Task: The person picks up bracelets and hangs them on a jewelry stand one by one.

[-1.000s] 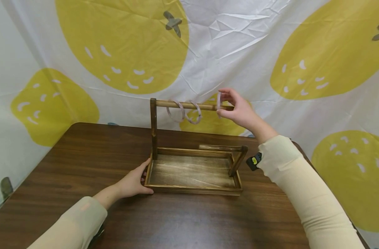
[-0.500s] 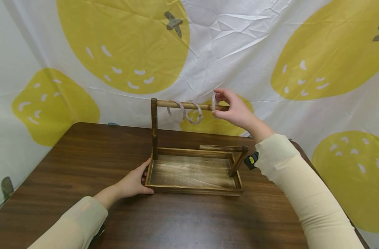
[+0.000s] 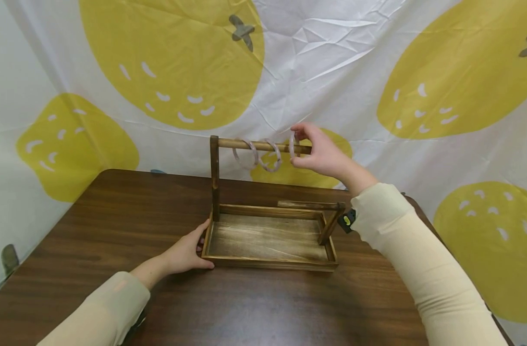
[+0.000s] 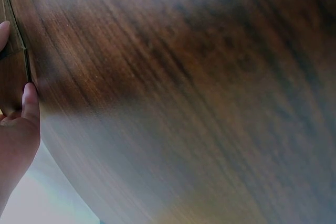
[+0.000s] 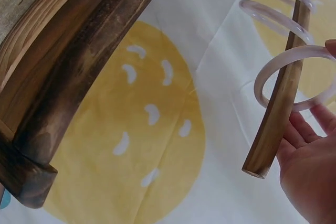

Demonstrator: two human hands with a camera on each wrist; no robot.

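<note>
A brown wooden jewelry stand with a shallow tray base [image 3: 269, 263] stands on the table. Its tall left post carries a long upper bar [image 3: 228, 143] whose right end is free. On that bar hang two pale translucent bangles [image 3: 278, 157]. My right hand [image 3: 328, 156] pinches a third pale bangle [image 3: 291, 146] between thumb and fingers. In the right wrist view this bangle [image 5: 262, 74] encircles the bar near its free end, apart from the other two. My left hand [image 3: 182, 253] grips the tray's left end, thumb at the front corner; its other fingertips are partly hidden.
A short right post carries a lower bar [image 3: 306, 205] that points left over the tray's back edge. The dark wood table [image 3: 116, 230] reaches back to a white cloth [image 3: 324, 86] printed with yellow lemons.
My right hand has slid the third bangle leftward along the upper bar, from near its free end toward the other two. My left hand and the stand have stayed in place.
</note>
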